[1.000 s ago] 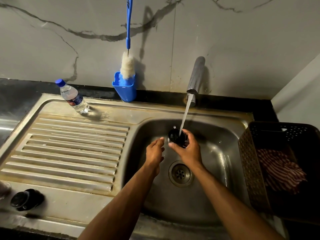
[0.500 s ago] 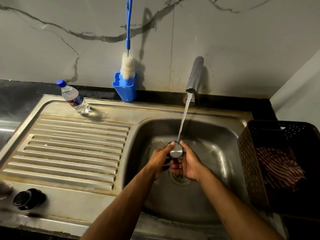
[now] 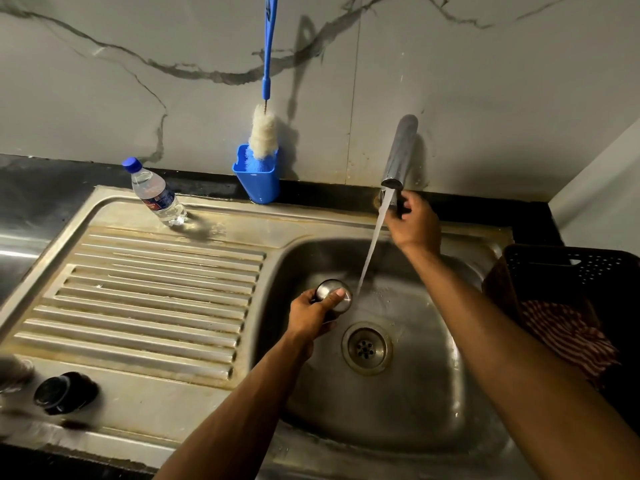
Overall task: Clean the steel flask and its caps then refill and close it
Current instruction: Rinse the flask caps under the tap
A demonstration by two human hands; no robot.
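Now left hand (image 3: pixel 313 315) grips steel cap (image 3: pixel 334 295) over sink (image 3: pixel 433 410); right hand (image 3: pixel 414 223) holds tap lever (image 3: pixel 399 206); wet cap could slip w/ one-handed grip.

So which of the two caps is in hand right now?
The steel-topped cap, gripped by the left hand over the sink basin. The black cap lies untouched on the drainboard's near left corner.

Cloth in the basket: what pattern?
Red and white stripes on the cloth in the dark basket; head view shows it.
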